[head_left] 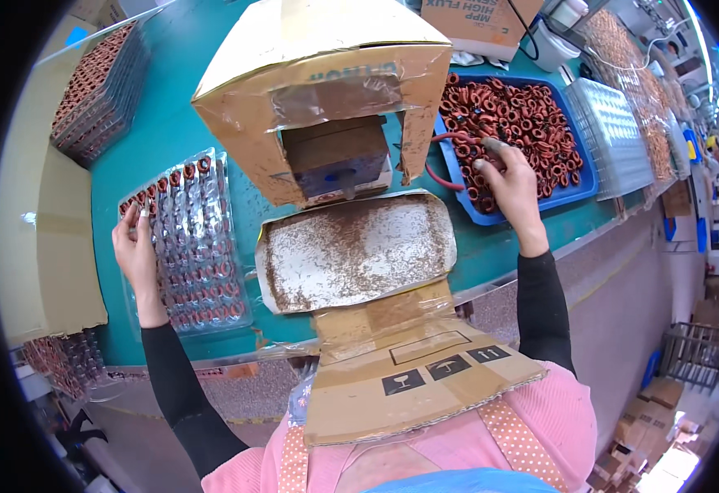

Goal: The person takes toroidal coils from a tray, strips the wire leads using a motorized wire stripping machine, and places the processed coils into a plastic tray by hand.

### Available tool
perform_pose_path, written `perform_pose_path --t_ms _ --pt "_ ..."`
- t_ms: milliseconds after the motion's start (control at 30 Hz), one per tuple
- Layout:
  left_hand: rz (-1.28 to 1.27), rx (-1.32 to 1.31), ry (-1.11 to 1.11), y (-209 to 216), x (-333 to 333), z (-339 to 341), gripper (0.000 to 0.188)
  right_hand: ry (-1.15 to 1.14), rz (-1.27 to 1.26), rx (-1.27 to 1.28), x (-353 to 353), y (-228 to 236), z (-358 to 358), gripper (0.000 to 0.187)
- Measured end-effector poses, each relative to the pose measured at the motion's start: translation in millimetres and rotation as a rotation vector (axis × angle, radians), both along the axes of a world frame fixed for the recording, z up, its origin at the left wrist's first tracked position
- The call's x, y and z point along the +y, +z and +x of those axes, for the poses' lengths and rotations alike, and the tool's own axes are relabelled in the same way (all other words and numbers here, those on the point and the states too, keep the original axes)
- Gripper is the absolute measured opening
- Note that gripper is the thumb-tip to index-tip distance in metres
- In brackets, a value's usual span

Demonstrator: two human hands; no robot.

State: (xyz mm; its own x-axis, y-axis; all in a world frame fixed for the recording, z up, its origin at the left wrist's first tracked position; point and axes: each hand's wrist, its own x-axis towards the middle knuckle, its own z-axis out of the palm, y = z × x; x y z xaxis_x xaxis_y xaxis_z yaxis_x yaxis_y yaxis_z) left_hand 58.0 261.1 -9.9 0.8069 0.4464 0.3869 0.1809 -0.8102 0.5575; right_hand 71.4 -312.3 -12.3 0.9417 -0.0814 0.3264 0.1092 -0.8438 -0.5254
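Note:
My left hand is at the left edge of a clear plastic tray, its thumb and fingertips drawn together beside the tray's upper-left corner. Reddish-brown rings sit in the tray's pockets. Whatever is between those fingertips is too small to tell. My right hand reaches over a blue bin heaped with loose reddish rings. Its thumb and forefinger are bent toward each other, next to a red-handled tool that looks like pliers. Whether they pinch a ring or the handle cannot be made out.
An open-fronted cardboard box covers a dark block, with a worn white pad before it. Stacked filled trays stand far left, clear trays right of the bin. A cardboard flap lies against my chest.

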Motion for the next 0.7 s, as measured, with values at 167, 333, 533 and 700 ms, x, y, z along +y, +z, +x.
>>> perform_pose_path --t_ms 167,333,533,700 --pt "-0.081 -0.063 -0.166 24 -35 -49 0.029 0.082 -0.006 -0.092 22 -15 21 0.042" --pt "-0.129 -0.012 -0.291 29 -81 -71 0.026 0.177 0.501 0.16 3 -40 28 0.046" --pt "-0.341 -0.015 -0.582 33 -155 -91 0.02 0.158 0.328 0.146 -53 -23 1 0.046" --pt "-0.531 0.054 -0.81 20 -222 -87 0.022 0.101 0.737 0.417 -5 10 -46 0.037"
